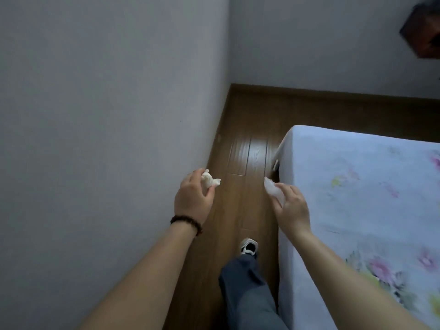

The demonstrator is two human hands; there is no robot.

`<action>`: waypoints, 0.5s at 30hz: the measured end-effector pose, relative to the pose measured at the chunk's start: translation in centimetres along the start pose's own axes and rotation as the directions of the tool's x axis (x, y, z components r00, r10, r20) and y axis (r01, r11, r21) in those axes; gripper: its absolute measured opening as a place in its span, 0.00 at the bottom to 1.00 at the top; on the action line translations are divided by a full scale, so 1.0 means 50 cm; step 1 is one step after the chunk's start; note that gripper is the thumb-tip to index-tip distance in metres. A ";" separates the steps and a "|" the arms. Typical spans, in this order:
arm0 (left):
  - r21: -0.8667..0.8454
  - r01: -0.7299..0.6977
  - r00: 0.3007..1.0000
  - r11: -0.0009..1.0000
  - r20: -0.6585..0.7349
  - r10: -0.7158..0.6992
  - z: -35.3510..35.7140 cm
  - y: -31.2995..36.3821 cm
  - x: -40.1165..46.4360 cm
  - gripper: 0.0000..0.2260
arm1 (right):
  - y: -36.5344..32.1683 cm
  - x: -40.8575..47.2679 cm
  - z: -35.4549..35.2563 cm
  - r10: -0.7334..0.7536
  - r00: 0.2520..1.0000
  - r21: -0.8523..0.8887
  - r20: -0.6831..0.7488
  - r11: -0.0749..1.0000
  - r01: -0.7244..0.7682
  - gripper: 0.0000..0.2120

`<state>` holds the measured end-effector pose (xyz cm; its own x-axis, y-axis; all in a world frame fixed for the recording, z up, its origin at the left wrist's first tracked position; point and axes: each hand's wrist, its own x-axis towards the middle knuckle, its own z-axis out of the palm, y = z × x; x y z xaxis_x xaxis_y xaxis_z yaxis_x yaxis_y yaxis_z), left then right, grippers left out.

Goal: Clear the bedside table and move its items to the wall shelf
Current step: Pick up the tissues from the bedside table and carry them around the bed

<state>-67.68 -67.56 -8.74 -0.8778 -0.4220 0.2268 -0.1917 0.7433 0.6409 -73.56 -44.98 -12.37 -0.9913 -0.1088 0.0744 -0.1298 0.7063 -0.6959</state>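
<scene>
My left hand [194,197], with a dark bead bracelet on the wrist, is closed around a small white figurine-like object [210,181] that sticks out past the fingers. My right hand [291,206] grips a small white translucent object [273,190], held out over the floor beside the bed corner. Both hands are raised in front of me above the narrow strip of wooden floor. The bedside table is out of view. A dark brown thing [422,32] is fixed to the far wall at the top right, blurred.
A grey wall [107,115] runs close along my left. A bed [369,186] with a pale blue flowered sheet fills the right side. Between them lies a narrow wooden floor passage [247,148]. My leg in blue trousers and a white shoe [248,246] is stepping forward.
</scene>
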 end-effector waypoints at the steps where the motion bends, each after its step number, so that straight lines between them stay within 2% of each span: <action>1: -0.007 -0.013 1.000 1.000 0.008 0.013 0.026 0.009 0.050 0.16 | 0.010 0.047 -0.003 0.011 1.000 -0.007 -0.014 1.000 -0.011 0.14; 9: -0.040 -0.088 0.995 0.995 0.047 0.090 0.202 0.126 0.472 0.17 | 0.053 0.486 -0.067 0.050 0.992 -0.057 -0.113 0.997 -0.057 0.15; 15: -0.082 -0.115 0.989 0.990 0.086 0.122 0.325 0.198 0.712 0.17 | 0.071 0.733 -0.096 0.063 0.984 -0.053 -0.165 0.996 -0.072 0.15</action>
<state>-107.99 -66.79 -6.25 -0.9290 -0.2818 0.2398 -0.0527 0.7422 0.6681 -110.47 -43.10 -8.67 -0.9876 0.0526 0.1477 -0.0589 0.7487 -0.6603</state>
